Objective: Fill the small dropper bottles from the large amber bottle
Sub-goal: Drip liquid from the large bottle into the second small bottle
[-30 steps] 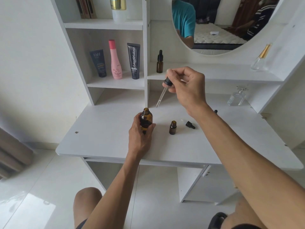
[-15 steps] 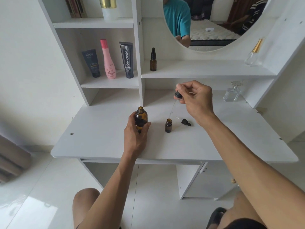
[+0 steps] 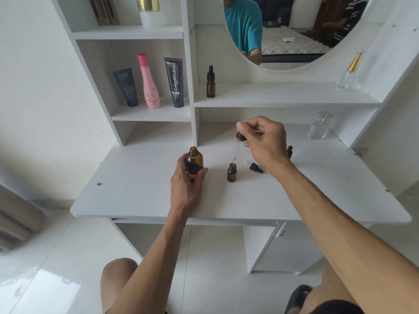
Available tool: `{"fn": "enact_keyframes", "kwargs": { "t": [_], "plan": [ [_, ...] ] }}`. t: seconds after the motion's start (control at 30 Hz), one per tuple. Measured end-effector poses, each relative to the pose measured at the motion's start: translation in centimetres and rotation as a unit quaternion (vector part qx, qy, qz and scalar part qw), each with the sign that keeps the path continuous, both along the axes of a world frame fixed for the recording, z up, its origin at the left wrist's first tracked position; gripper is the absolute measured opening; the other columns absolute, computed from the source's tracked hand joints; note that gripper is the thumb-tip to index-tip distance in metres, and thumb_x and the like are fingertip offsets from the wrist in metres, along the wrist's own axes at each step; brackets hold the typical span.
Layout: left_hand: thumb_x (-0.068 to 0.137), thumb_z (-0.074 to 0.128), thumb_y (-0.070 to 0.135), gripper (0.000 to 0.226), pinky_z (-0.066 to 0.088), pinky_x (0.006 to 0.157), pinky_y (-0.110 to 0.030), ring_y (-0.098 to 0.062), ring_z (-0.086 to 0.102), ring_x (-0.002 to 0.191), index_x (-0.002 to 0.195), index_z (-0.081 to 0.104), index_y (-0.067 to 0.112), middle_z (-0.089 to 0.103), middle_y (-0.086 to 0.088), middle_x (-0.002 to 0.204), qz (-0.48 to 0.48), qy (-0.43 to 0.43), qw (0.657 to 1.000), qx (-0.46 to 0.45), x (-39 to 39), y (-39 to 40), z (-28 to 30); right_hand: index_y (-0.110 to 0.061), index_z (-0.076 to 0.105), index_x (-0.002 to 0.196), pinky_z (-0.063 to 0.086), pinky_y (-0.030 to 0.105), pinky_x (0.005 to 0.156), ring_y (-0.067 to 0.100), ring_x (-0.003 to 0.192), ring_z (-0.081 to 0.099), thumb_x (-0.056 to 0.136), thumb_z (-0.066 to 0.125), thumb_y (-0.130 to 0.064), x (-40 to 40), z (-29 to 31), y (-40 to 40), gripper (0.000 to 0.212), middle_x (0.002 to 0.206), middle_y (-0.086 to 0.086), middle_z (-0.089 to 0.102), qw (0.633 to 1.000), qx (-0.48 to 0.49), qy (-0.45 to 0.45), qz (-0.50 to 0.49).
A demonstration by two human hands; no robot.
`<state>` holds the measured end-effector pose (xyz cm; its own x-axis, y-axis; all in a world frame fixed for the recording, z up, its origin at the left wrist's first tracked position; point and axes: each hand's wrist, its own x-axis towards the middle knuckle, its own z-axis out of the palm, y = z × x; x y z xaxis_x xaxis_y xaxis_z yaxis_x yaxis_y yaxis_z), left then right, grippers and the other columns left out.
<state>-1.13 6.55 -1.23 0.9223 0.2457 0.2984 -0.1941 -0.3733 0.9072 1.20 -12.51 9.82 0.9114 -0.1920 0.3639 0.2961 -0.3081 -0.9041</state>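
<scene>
At a white vanity desk (image 3: 136,191), our left hand (image 3: 187,186) wraps around the large amber bottle (image 3: 194,163), which stands upright and uncapped on the desktop. Our right hand (image 3: 266,141) pinches the black bulb of a glass dropper (image 3: 238,143), its pipette pointing down with the tip just above the mouth of a small open dropper bottle (image 3: 231,172). That small bottle stands between our two hands, just right of the large one and apart from it. A loose dropper cap (image 3: 255,167) lies on the desk just beside the small bottle, below our right wrist. Another small capped dropper bottle (image 3: 210,83) stands on the shelf above, well apart from both hands.
</scene>
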Motion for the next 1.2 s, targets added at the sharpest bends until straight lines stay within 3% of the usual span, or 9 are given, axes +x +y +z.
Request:
{"fn": "enact_keyframes", "kwargs": {
  "t": [0.27, 0.53, 0.8, 1.2],
  "plan": [
    [0.089, 0.070, 0.028, 0.048, 0.052, 0.079, -0.025, -0.014, 0.066, 0.090, 0.131, 0.046, 0.030, 0.064, 0.012, 0.100, 0.000, 0.002, 1.000, 0.002, 0.09, 0.03, -0.12, -0.020, 0.072, 0.081, 0.060, 0.049, 0.074, 0.018, 0.077, 0.074, 0.089, 0.074, -0.029, -0.15, -0.13, 0.10, 0.013, 0.077, 0.000, 0.075, 1.000, -0.017, 0.006, 0.005],
    [0.089, 0.069, 0.028, 0.048, 0.055, 0.082, -0.030, -0.014, 0.066, 0.091, 0.131, 0.045, 0.031, 0.064, 0.015, 0.100, -0.004, 0.005, 1.000, 0.000, 0.16, 0.08, -0.18, -0.016, 0.073, 0.081, 0.060, 0.048, 0.075, 0.017, 0.076, 0.074, 0.089, 0.074, -0.029, -0.09, -0.13, 0.16, 0.016, 0.075, -0.002, 0.075, 0.999, -0.035, -0.002, 0.013],
    [0.090, 0.069, 0.027, 0.048, 0.051, 0.079, -0.023, -0.008, 0.064, 0.092, 0.131, 0.046, 0.031, 0.060, 0.024, 0.098, -0.005, 0.003, 1.000, 0.003, 0.06, 0.03, -0.06, -0.018, 0.071, 0.080, 0.059, 0.047, 0.075, 0.019, 0.078, 0.073, 0.089, 0.073, -0.032, 0.01, 0.18, 0.10, 0.017, 0.077, -0.002, 0.075, 0.999, -0.047, -0.011, 0.014],
    [0.089, 0.069, 0.028, 0.047, 0.051, 0.077, -0.021, -0.011, 0.065, 0.089, 0.130, 0.046, 0.031, 0.063, 0.016, 0.100, -0.005, -0.001, 1.000, -0.002, 0.23, 0.07, -0.27, -0.019, 0.070, 0.077, 0.060, 0.044, 0.074, 0.016, 0.074, 0.073, 0.089, 0.074, -0.030, -0.10, 0.61, 0.31, 0.017, 0.075, -0.001, 0.075, 0.998, -0.057, -0.026, 0.017]
  ]
}}
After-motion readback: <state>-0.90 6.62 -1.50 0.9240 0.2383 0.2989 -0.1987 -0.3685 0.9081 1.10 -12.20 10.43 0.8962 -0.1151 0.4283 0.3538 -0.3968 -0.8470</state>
